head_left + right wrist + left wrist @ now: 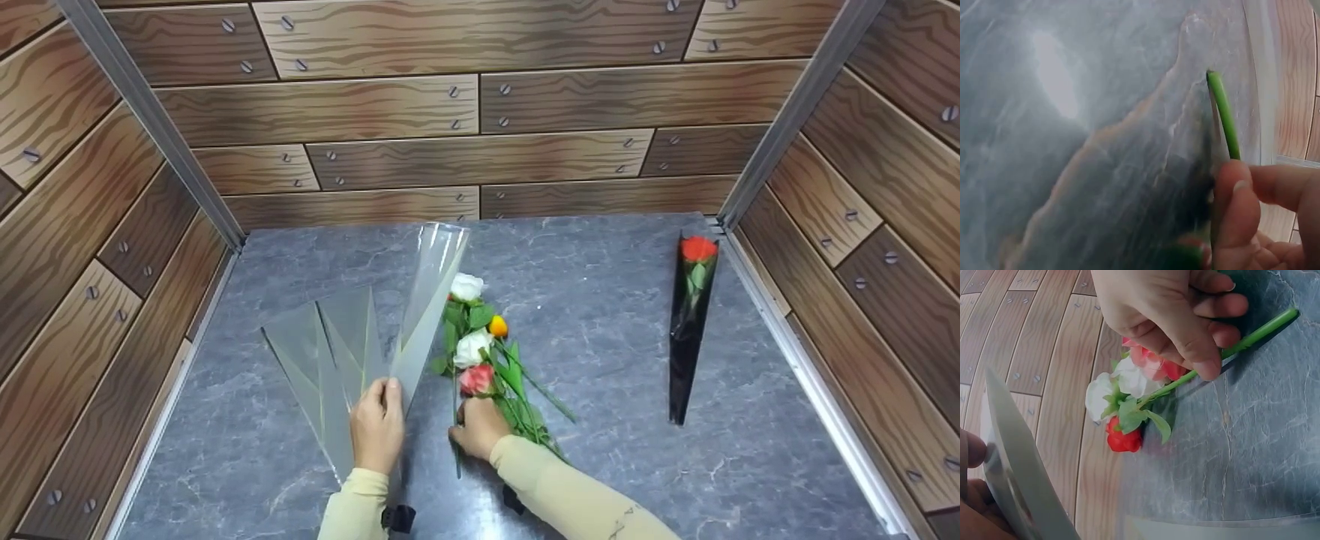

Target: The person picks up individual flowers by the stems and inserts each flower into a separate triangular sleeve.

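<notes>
My left hand point(376, 427) grips the lower part of a translucent flower sleeve point(427, 315), whose wide mouth points away from me. In the left wrist view the sleeve point(1019, 455) stands between thumb and fingers. My right hand point(481, 429) pinches a green stem point(1266, 331) between thumb and fingertips. That stem runs to a leafy white rose point(1099, 396). Beside the right hand lies a pile of artificial flowers: white roses point(466, 286), a pink-red rose point(477, 380) and an orange-yellow tulip point(498, 325). The stem's cut end point(1213, 76) shows in the right wrist view.
More translucent sleeves point(319, 360) lie fanned out left of my left hand. A red rose point(698, 248) in a black sleeve point(686, 330) lies at the right. Wood-patterned walls point(480, 105) enclose the grey marbled tabletop point(600, 300) at the back and both sides.
</notes>
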`<move>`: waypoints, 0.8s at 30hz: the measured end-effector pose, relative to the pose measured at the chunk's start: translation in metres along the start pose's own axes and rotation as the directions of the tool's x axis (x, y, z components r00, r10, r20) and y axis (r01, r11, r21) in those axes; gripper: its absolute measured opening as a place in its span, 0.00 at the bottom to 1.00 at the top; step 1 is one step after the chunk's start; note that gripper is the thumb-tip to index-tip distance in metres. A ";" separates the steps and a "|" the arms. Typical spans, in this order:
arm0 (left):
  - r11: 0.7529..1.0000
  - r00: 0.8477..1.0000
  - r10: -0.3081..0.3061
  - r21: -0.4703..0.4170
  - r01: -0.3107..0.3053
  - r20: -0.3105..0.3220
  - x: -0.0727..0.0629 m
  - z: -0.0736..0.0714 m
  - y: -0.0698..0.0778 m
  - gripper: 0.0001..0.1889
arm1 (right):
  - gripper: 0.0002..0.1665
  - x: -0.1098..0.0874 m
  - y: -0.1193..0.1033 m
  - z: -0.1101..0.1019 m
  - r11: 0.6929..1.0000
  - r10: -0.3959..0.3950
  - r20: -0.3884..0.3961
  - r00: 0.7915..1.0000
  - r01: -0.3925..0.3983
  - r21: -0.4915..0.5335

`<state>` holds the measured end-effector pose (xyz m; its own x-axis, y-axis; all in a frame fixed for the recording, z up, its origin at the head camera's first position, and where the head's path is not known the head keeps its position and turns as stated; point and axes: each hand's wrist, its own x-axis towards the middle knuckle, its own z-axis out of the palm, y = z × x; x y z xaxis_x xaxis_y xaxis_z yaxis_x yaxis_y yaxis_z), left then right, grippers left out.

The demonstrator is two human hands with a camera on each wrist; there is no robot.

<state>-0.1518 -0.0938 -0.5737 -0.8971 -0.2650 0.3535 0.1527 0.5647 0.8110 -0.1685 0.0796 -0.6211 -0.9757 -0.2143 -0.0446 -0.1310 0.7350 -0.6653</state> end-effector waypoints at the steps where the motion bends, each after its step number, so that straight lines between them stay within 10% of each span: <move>1: 1.000 1.000 -0.006 -0.003 0.006 0.003 0.000 0.000 0.000 0.12 | 0.09 0.000 0.000 0.000 1.000 0.013 0.000 1.000 -0.013 0.024; 8: 0.999 0.999 -0.038 -0.018 0.038 0.012 -0.002 0.001 -0.002 0.12 | 0.08 0.002 -0.001 -0.003 0.950 0.137 0.082 0.987 -0.155 0.271; 15: 0.998 0.998 -0.054 -0.037 0.055 0.034 -0.004 0.001 -0.003 0.12 | 0.11 0.004 -0.004 -0.003 0.768 0.243 0.229 0.943 -0.331 0.548; 24: 0.998 0.998 -0.048 -0.040 0.049 0.043 -0.006 0.000 -0.004 0.11 | 0.19 0.012 -0.002 -0.005 0.616 0.192 0.243 0.951 -0.310 0.724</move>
<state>-0.1469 -0.0945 -0.5795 -0.9204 -0.2578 0.2940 0.1245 0.5195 0.8454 -0.1804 0.0792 -0.6164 -0.9104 -0.2184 -0.3513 0.3484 0.0530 -0.9359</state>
